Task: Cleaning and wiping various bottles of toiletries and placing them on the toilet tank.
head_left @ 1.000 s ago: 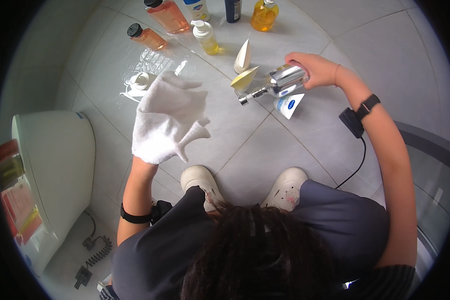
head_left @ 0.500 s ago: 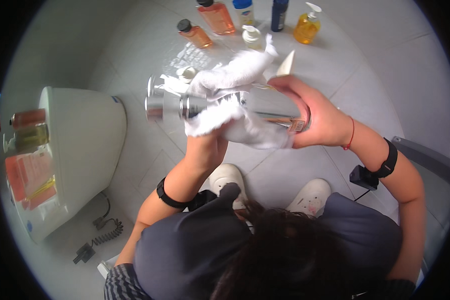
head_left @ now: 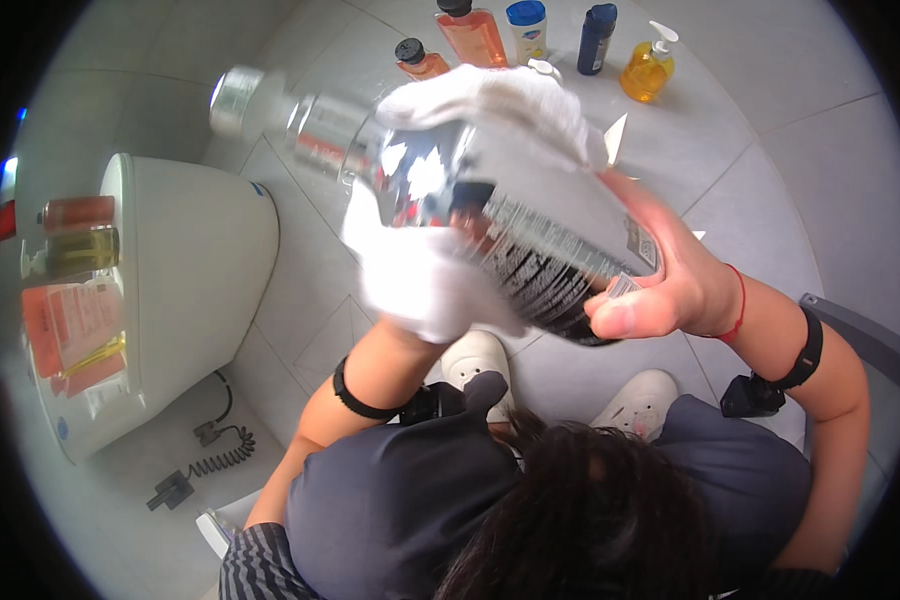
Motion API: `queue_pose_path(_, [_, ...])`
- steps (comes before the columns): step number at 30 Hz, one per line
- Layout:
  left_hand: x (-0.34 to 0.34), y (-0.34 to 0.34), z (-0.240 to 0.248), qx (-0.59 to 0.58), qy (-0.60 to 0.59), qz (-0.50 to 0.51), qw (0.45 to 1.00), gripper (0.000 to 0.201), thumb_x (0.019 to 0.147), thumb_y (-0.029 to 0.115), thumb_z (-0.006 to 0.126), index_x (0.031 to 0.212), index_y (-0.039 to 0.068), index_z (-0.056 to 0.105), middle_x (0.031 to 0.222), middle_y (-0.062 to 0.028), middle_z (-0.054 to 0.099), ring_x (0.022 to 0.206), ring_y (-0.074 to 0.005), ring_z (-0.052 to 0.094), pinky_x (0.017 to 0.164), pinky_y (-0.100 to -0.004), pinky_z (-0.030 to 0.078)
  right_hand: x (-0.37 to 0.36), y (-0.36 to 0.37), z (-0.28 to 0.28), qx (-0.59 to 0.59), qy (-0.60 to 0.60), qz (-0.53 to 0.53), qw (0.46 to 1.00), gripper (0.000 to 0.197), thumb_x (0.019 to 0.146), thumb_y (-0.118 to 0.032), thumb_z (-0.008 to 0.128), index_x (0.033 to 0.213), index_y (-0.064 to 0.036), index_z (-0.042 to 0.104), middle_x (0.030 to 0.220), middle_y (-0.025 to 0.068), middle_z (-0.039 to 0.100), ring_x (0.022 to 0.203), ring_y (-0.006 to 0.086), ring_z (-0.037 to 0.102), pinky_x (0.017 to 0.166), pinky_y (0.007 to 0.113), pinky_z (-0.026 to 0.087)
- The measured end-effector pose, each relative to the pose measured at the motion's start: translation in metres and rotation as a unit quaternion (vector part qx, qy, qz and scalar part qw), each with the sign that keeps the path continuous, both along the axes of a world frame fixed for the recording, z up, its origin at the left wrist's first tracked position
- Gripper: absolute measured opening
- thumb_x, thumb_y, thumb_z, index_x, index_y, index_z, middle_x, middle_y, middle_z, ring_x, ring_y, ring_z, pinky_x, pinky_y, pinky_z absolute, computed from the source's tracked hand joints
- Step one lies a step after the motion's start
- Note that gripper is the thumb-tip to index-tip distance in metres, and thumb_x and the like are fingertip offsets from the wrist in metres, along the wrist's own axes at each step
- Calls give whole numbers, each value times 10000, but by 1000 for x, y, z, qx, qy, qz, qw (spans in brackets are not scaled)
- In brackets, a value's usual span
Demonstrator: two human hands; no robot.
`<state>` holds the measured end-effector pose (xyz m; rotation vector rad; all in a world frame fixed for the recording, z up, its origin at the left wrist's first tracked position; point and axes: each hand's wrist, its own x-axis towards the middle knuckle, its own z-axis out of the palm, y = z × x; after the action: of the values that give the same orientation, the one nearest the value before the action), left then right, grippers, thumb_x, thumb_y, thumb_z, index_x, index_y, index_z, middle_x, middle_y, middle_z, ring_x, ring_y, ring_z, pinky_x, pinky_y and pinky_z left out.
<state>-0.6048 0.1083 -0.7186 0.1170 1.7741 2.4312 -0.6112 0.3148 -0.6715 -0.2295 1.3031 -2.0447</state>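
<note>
A large clear bottle (head_left: 540,240) with a dark printed label hangs tilted in front of me, its capped neck (head_left: 305,130) pointing to the far left. My right hand (head_left: 670,270) grips the base, thumb on the near side and fingers round the far side. A white cloth (head_left: 425,275) is wrapped round the bottle's middle and pressed against it by my left hand (head_left: 405,332). Cloth hides the fingers of that hand. Motion blurs the cloth and the bottle neck.
On the tiled floor beyond stand orange bottles (head_left: 473,38), a blue-capped white bottle (head_left: 528,35), a dark blue container (head_left: 597,42) and a yellow pump bottle (head_left: 650,72). At left, a white fixture (head_left: 195,250) bears several containers; a coiled cable (head_left: 220,455) lies near it.
The bottle has come up closer and turned, its neck swinging toward the far left. More of the dark label shows. Both hands keep hold, and the cloth has shifted along the bottle.
</note>
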Motion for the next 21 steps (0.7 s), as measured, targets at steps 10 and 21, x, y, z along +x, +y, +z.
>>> queue_pose_path(10, [22,17,-11,43,-1,-117,992,406,753,83,738,1115,-10,578,1051,-88,628,923,-170,603,787,-296,498,-5,-5,-9,237,346,-97,903,902,543,-137,811,1293,11,332,1194,127,508,1122,188,510,993,289,352])
queue_pose_path(21, [4,3,-9,42,-92,-387,917,512,787,190,730,1229,26,530,1159,-109,583,1082,-206,545,944,-345,426,-1,-14,-20,-24,-121,-60,991,619,890,-577,401,1201,-49,490,780,77,612,524,137,558,415,239,427])
